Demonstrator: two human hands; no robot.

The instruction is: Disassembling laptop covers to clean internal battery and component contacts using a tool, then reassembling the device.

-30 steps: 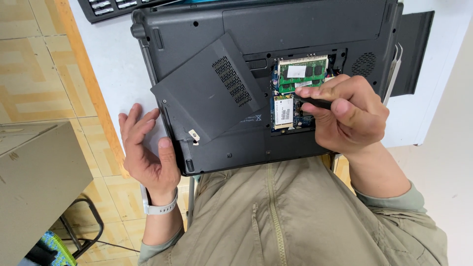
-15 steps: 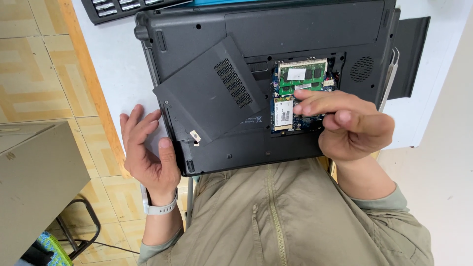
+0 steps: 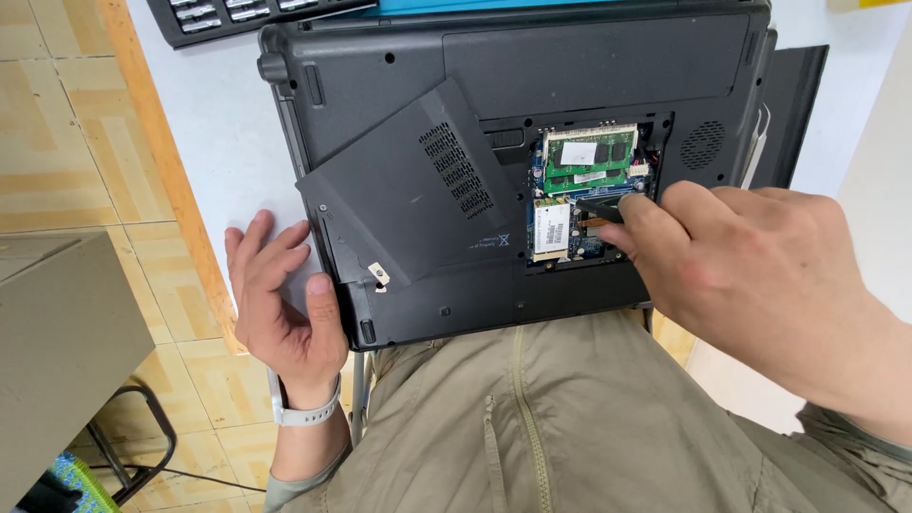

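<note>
Two hands (image 3: 285, 304) (image 3: 750, 275) at upturned laptop (image 3: 399, 104)

Likely a repair workshop — opened laptop (image 3: 513, 171), spare keyboard (image 3: 247, 14), white bench (image 3: 228, 161).

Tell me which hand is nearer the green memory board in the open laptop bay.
Right. The right hand works a dark tool just below the green memory board; the left hand rests at the laptop's opposite corner, well away.
</note>
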